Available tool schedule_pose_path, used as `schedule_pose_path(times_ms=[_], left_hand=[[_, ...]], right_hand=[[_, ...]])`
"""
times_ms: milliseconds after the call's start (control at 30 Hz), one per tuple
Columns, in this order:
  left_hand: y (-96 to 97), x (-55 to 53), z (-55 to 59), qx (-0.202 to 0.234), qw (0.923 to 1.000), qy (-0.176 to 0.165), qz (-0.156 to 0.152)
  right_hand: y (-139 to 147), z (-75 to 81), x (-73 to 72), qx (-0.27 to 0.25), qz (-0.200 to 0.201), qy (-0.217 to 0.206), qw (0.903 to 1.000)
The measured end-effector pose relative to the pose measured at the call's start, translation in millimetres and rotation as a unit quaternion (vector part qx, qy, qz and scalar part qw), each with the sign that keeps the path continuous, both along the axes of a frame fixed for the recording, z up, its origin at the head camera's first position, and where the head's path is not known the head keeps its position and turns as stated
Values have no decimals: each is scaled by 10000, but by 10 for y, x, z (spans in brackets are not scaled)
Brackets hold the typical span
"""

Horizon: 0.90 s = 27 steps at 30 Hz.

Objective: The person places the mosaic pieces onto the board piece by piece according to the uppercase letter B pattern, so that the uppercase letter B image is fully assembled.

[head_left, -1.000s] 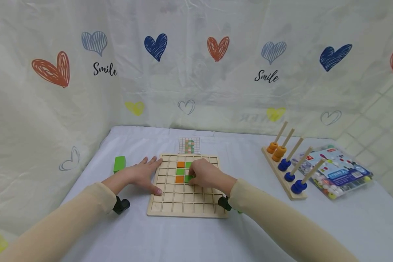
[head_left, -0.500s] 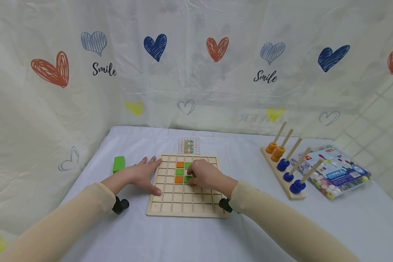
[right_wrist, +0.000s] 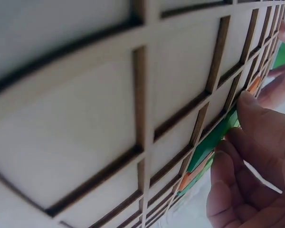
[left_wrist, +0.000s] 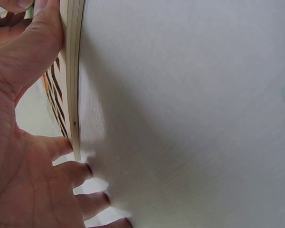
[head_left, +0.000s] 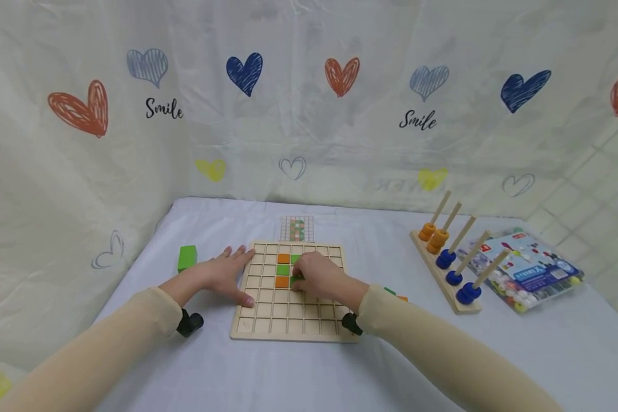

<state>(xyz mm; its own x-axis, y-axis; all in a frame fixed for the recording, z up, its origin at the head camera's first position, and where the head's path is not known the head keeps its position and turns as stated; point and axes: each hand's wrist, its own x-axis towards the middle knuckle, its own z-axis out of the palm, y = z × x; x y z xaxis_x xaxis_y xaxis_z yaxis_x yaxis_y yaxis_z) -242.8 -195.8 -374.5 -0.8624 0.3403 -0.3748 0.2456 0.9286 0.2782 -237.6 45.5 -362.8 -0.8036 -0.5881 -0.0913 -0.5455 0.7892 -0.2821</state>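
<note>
A wooden grid board (head_left: 288,329) lies on the white cloth in the head view. My left hand (head_left: 225,276) rests spread along its left edge, thumb on the rim and fingertips near the upper corner. Over the board's middle, my right hand (head_left: 321,276) pinches a green block (right_wrist: 213,142) between thumb and fingers, low at the grid cells. Just left of it stands a column of orange (head_left: 282,282), green (head_left: 282,270) and orange (head_left: 283,258) blocks. Another green block (head_left: 295,259) shows beyond the right fingers, which hide some cells.
A patterned card (head_left: 297,228) lies behind the board. A larger green block (head_left: 187,257) sits left of it. At right stand a peg stand (head_left: 458,297) with rings and a clear box of beads (head_left: 541,269). Green (head_left: 389,291) and orange (head_left: 403,298) pieces peek out beside the right sleeve.
My right hand and wrist have shifted slightly left, and green and orange pieces beyond the right sleeve have come into sight. The left hand stays put.
</note>
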Motion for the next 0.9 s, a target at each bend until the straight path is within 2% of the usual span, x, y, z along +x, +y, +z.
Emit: schedule_pose_path(times_ms=[100,233,400,500,567,700,800,900], left_hand=[[2,4,-4,70,10000,-15,-23],[-9,8,8,123,9999,-19,-51],[-26,2,14,83,9999,-64,-58],[-19,4,25,102,9999,-49,-62],[-10,11,27,110,9999,-56,-40],[-4,23,24,138,9999,-48,5],[0,25,23,146,9999,-66,26],[4,28,32,146,9999,-49,4]], right_hand=[[52,16,18,26,130,9,9999],[168,50,63,445,552,389,9967],[300,50,127,1236,1299,1218,9762],[333,44,162,1485,1453,1455,9673],[335,44,177,1551,1439,1454,9665],[334,46,186,1577,1350,1284,9698],[375,53,185,1263,1129,970,9808],[480,87,181,712,758,566,9930]])
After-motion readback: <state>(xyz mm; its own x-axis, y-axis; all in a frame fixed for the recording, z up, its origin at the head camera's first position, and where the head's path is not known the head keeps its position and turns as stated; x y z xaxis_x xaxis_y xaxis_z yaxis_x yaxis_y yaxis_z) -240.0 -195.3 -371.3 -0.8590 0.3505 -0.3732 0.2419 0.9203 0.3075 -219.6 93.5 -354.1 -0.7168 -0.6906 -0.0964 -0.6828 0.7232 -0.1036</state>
